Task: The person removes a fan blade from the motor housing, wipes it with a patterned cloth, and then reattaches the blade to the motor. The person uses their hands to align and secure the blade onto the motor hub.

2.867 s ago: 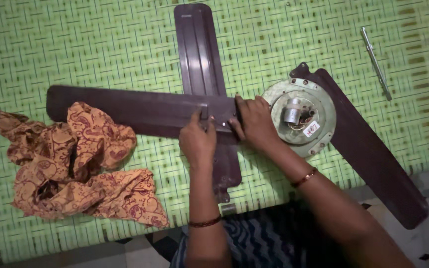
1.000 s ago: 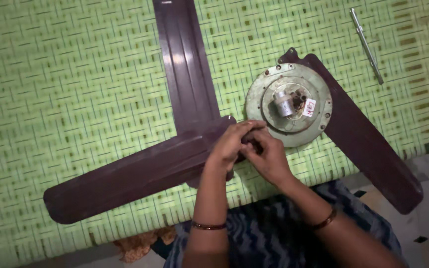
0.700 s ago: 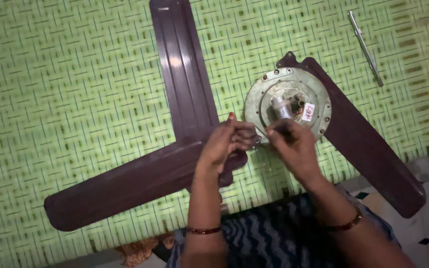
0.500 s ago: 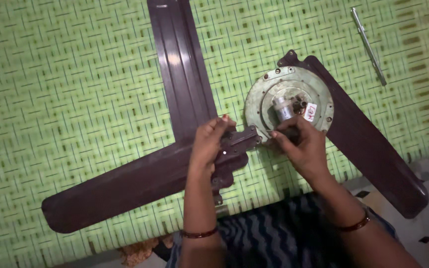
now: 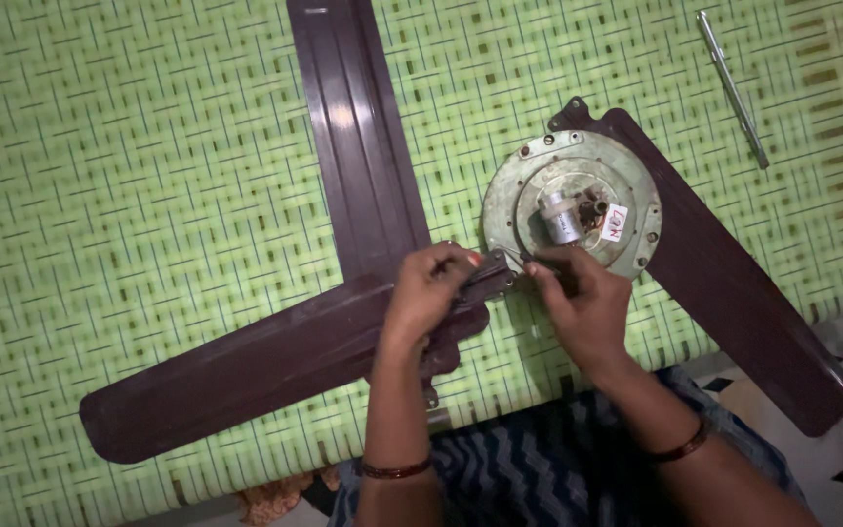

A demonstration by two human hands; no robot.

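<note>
A dark brown fan blade [image 5: 236, 376] lies slantwise on the green woven mat [image 5: 129, 166], its rounded tip low at the left and its metal bracket end rising toward the middle. Its surface is smooth, dull and long, with shallow ribs along its length. A second brown blade [image 5: 353, 127] runs straight up and down, crossing under the first blade's inner end and reaching past the top edge.

The left hand [image 5: 426, 293] is curled over the slanted blade's bracket, fingers bent and pressing it down, thumb on the near side. Just beside it, the right hand [image 5: 578, 303] is closed, fingertips pinched together at the lower rim of the fan motor hub [image 5: 573, 210]; what they pinch is too small to tell. Both wrists wear thin bangles.

The hub is a round, pale green, worn metal disc with screw holes round its rim, a short grey shaft and dark wires at its centre, and a small white label. A third brown blade [image 5: 734, 293] is fixed under it, running down to the right. A slim metal rod [image 5: 732, 88] lies apart at the upper right.
</note>
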